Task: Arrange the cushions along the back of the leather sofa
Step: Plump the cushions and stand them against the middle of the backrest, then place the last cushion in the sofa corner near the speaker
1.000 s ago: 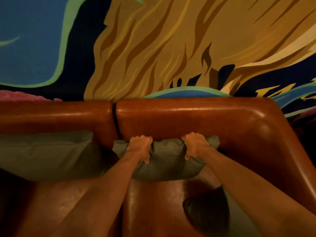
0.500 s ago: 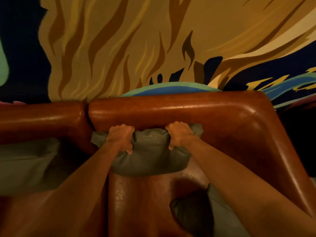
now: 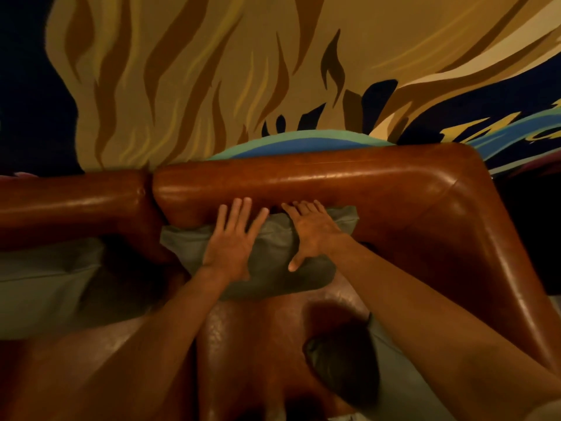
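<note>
A grey-green cushion (image 3: pixel 274 265) leans against the back of the brown leather sofa (image 3: pixel 303 180), in the right section near the corner. My left hand (image 3: pixel 233 238) lies flat on the cushion's left half, fingers spread and reaching the sofa back. My right hand (image 3: pixel 309 232) rests flat on its upper right part, thumb down over the front. Neither hand grips anything. A larger grey-green cushion (image 3: pixel 45 284) leans against the back in the left section. A third cushion (image 3: pixel 358 372) lies on the seat at lower right, partly under my right forearm.
The sofa's right armrest (image 3: pixel 485 253) runs down the right side from the corner. A seam (image 3: pixel 148 189) splits the backrest into two sections. A painted wall (image 3: pixel 243 71) in tan, blue and green rises right behind the sofa.
Both hands were clenched on the cushion's top edge; now they have let go and lie flat and open on it. The cushion sits against the sofa back.
</note>
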A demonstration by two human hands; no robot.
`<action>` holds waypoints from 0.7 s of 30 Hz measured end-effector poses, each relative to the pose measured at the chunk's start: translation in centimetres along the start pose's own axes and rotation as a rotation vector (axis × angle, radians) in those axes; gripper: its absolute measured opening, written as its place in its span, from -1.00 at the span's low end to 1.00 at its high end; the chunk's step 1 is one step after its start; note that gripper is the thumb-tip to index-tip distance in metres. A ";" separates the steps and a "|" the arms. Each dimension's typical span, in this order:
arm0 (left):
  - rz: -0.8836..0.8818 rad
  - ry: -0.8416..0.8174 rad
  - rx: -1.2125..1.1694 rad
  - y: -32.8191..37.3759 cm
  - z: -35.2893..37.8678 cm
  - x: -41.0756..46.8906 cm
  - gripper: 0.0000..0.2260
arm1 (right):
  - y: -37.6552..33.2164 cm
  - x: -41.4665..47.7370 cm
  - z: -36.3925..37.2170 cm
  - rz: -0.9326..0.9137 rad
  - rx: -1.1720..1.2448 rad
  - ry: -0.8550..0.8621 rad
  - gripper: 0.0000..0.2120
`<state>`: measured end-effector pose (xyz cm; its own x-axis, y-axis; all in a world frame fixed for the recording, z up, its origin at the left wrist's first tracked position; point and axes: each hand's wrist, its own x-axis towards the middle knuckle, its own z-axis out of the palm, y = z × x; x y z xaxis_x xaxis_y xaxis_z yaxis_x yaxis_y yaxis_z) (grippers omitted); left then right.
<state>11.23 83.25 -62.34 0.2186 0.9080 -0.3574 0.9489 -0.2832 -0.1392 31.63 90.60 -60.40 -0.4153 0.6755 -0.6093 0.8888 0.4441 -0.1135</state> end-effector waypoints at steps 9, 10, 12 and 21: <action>-0.010 -0.058 -0.070 0.9 1.2 1.0 0.48 | 2.6 -1.0 -0.6 0.130 0.097 -0.031 0.52; -0.014 -0.055 -0.091 0.7 0.9 0.8 0.46 | 3.3 -1.8 -0.4 0.143 0.112 -0.011 0.52; -0.032 -0.021 -0.127 0.7 0.5 -0.2 0.42 | 4.7 -4.0 0.2 0.176 0.120 0.065 0.51; 0.052 0.105 -0.327 4.1 -1.9 -6.9 -0.09 | 8.8 -19.5 6.4 0.508 0.583 0.092 0.52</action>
<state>14.05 76.40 -58.65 0.2743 0.9267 -0.2571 0.9550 -0.2311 0.1859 48.78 77.57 -54.51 0.0784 0.7708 -0.6322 0.9223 -0.2968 -0.2475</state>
